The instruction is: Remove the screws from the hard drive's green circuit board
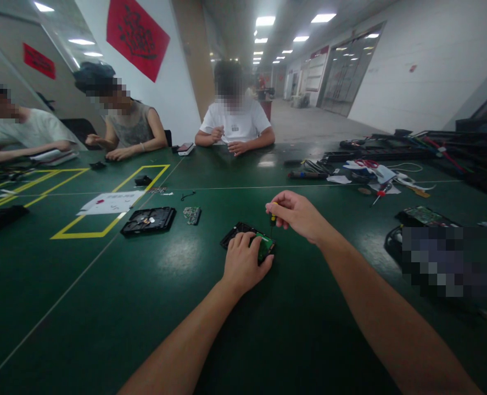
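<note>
A black hard drive (238, 232) with a green circuit board (264, 245) on top lies on the green table in front of me. My left hand (243, 263) rests on it, fingers curled over its near edge and holding it down. My right hand (296, 214) hovers just above and to the right, closed round a small screwdriver (273, 216) with a yellow-and-black handle that points down at the board.
Another opened drive (148, 220) and a loose circuit board (192, 215) lie to the left, beside a paper sheet (111, 202) inside yellow tape lines. Tools and cables (367, 170) crowd the right side. Three people sit along the table's far side.
</note>
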A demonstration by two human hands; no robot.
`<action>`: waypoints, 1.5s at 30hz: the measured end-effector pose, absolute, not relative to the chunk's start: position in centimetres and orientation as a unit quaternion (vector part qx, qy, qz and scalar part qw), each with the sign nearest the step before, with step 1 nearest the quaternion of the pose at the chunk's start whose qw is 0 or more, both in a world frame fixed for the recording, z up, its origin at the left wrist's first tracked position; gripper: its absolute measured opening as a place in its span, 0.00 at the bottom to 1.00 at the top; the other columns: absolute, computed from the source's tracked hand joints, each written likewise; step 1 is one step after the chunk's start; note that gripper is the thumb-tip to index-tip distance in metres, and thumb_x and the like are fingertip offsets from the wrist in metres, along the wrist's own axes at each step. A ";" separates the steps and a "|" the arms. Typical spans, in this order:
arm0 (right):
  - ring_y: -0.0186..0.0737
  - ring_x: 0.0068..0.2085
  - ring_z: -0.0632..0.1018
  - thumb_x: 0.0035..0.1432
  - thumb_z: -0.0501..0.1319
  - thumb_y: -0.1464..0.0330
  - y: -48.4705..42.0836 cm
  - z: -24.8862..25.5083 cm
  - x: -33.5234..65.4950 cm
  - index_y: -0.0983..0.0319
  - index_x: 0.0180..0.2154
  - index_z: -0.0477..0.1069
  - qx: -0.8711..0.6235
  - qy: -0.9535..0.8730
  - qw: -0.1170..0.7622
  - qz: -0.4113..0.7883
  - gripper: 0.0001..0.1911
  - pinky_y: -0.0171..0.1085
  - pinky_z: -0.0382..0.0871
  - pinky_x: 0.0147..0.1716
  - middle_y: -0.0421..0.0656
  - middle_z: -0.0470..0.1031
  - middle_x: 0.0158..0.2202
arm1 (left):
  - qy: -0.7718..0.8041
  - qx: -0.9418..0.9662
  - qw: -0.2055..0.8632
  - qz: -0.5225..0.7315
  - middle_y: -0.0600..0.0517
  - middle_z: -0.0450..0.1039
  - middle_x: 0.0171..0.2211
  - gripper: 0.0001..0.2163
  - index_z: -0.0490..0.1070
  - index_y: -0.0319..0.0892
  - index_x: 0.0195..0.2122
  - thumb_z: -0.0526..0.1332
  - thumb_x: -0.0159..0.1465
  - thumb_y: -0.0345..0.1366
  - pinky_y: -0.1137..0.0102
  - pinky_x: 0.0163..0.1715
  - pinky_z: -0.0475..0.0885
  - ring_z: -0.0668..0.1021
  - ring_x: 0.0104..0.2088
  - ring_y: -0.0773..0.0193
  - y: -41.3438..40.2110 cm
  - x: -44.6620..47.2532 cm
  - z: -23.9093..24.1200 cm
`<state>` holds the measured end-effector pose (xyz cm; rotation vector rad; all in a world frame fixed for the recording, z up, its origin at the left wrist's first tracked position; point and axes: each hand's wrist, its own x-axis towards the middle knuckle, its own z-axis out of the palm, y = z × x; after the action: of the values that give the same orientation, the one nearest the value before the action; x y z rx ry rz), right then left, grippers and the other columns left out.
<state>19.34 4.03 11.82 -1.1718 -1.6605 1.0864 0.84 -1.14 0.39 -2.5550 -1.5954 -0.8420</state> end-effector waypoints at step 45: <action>0.34 0.29 0.77 0.64 0.62 0.62 3.6 12.3 19.3 0.59 0.46 0.73 -0.421 -0.677 0.400 0.452 0.11 0.35 0.70 0.24 0.46 0.79 0.44 | -0.510 -0.815 0.002 -0.273 0.43 0.71 0.53 0.17 0.73 0.47 0.52 0.66 0.64 0.46 0.47 0.54 0.69 0.71 0.55 0.43 -1.2 0.9 0.5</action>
<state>19.33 3.63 12.25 -1.0660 -1.7124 1.1427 0.91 -1.23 0.52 -2.5590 -1.6019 -0.8581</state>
